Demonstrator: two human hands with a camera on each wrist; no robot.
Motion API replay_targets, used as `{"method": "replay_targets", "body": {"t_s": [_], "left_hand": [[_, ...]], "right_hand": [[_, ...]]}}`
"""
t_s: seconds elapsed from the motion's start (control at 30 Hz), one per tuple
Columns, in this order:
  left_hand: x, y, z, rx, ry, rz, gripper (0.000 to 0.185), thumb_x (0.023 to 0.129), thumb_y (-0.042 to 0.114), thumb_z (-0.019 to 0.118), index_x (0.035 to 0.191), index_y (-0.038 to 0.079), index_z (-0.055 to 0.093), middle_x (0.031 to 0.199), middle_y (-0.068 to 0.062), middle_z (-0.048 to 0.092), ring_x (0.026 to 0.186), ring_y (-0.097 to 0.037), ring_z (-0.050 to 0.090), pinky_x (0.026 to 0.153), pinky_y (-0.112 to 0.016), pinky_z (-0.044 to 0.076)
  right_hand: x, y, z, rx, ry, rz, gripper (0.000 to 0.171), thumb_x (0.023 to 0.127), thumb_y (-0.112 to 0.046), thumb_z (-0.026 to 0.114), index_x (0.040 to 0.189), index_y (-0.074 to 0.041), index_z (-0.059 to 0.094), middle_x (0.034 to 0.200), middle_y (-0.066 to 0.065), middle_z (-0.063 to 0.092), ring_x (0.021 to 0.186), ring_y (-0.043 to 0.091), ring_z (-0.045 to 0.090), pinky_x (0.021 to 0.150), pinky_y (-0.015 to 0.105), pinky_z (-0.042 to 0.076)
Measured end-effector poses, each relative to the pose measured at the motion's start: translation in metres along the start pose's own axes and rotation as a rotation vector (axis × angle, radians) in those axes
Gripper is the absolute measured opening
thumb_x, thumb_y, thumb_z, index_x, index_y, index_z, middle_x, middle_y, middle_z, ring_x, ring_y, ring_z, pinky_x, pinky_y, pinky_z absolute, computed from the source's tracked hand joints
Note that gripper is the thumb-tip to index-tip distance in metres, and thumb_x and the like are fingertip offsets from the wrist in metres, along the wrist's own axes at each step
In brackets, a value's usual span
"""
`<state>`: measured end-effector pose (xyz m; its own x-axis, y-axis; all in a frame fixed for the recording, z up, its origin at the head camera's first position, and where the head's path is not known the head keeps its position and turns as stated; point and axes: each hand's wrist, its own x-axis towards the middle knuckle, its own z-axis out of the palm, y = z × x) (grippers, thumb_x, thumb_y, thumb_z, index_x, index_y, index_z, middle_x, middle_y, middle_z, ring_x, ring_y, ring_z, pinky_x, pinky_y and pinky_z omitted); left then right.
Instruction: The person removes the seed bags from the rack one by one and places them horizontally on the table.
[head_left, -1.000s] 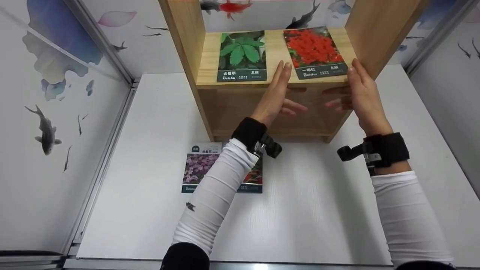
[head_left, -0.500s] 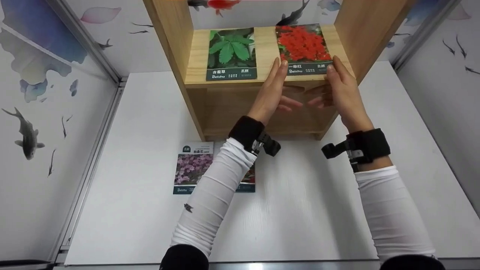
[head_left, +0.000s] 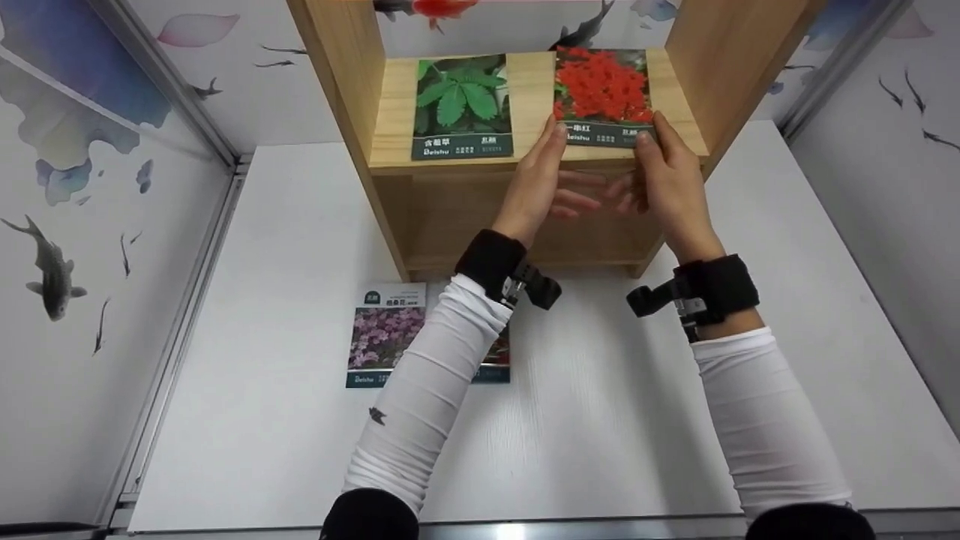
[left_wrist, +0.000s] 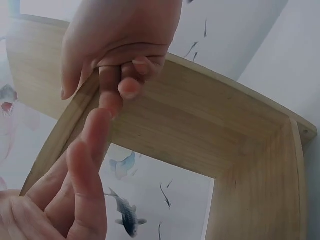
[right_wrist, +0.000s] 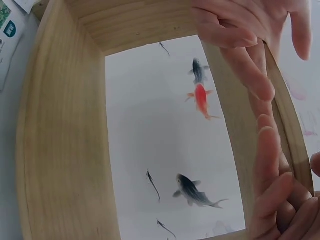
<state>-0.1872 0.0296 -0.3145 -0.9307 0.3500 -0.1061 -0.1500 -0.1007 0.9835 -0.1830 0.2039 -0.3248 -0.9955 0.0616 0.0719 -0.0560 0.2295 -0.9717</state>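
Observation:
Two seed packets lie face up on the upper shelf (head_left: 534,90) of a wooden rack in the head view. The left one, the green-leaf packet (head_left: 463,101), lies nearly straight. To its right is the red-flower packet (head_left: 604,90). My left hand (head_left: 529,187) has its thumb and forefinger at that packet's lower left corner. At its lower right corner are the thumb and forefinger of my right hand (head_left: 675,191). The remaining fingers of both hands extend loosely under the shelf's front edge, pointing toward each other; the wrist views show these fingers (left_wrist: 87,165) below the board.
On the white table (head_left: 600,420) a purple-flower packet (head_left: 386,337) lies left of the rack, with another packet (head_left: 495,364) mostly hidden under my left forearm. The rack's side panels (head_left: 739,82) rise on both sides of the shelf. Printed walls stand around the table.
My right hand has moved left, to the red-flower packet's right corner. That packet has turned from a tilt to nearly straight. The head view has shifted slightly; the left hand stays by the packet.

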Motion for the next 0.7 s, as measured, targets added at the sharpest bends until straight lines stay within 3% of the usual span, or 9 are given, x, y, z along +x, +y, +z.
{"method": "replay_targets", "body": {"t_s": [0.17,0.33,0.57,0.7], "left_hand": [[-0.001,-0.005,-0.002,-0.044,0.058,0.056,0.05,0.096,0.043,0.028,0.143,0.027,0.02,0.09,-0.015,0.067,0.072,-0.031,0.065,0.049,-0.027,0.046],[-0.003,-0.008,-0.003,-0.067,0.114,0.098,0.047,0.096,0.038,0.035,0.14,0.023,0.029,0.089,-0.015,0.067,0.07,-0.028,0.065,0.048,-0.024,0.045],[-0.007,-0.009,-0.005,-0.063,0.174,0.136,0.043,0.095,0.031,0.04,0.134,0.013,0.042,0.089,-0.015,0.067,0.078,-0.03,0.064,0.053,-0.026,0.047],[-0.008,-0.009,-0.006,-0.06,0.189,0.16,0.041,0.095,0.027,0.044,0.131,0.008,0.046,0.09,-0.015,0.067,0.079,-0.032,0.063,0.059,-0.033,0.049]], "right_hand": [[-0.001,0.003,0.0,0.168,0.027,-0.004,0.054,0.093,-0.031,0.045,0.141,-0.014,0.027,0.067,0.02,0.062,0.048,0.023,0.058,0.04,0.025,0.04],[-0.005,0.003,-0.001,0.276,0.099,-0.017,0.047,0.092,-0.027,0.05,0.134,-0.01,0.041,0.072,0.021,0.064,0.052,0.026,0.06,0.041,0.024,0.04],[-0.009,0.003,-0.002,0.393,0.139,-0.013,0.04,0.088,-0.015,0.057,0.127,-0.007,0.05,0.084,0.019,0.066,0.055,0.025,0.061,0.042,0.023,0.038],[-0.012,0.003,-0.003,0.412,0.132,-0.015,0.037,0.088,-0.013,0.056,0.124,-0.005,0.053,0.087,0.019,0.066,0.054,0.024,0.061,0.041,0.021,0.038]]}}
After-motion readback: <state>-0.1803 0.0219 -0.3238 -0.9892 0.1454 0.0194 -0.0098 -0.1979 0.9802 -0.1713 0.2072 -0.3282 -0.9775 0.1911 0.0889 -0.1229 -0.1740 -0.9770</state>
